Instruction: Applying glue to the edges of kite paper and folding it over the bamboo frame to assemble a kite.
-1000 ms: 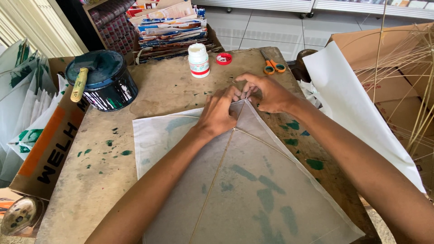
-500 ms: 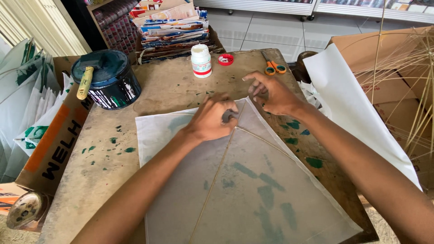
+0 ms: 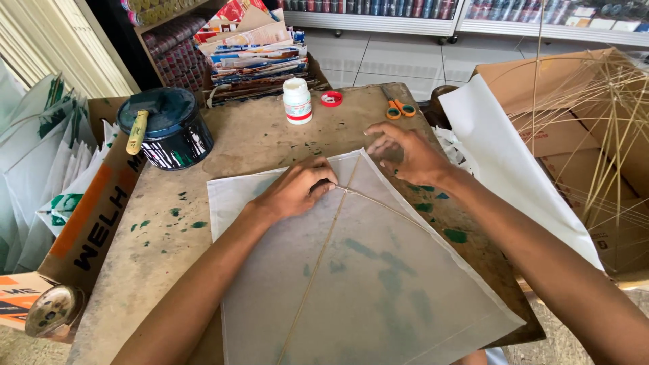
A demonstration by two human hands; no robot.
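A: Head view. The kite sheet (image 3: 365, 284), pale paper on thin crossed sticks, lies flat on the worn table (image 3: 257, 135), its top corner pointing far. Left hand (image 3: 297, 189)?

B: Fingers curled together, pressing down where the sticks cross. Whether anything is pinched under them cannot be told.

A: Right hand (image 3: 405, 152)?

B: Fingers spread apart, tips resting on the table just right of the kite's top corner; it holds nothing.

A: Surroundings?

B: Far side: white glue bottle (image 3: 297, 100), red cap (image 3: 331, 99), orange scissors (image 3: 399, 108). Far left: dark paint can (image 3: 165, 128).
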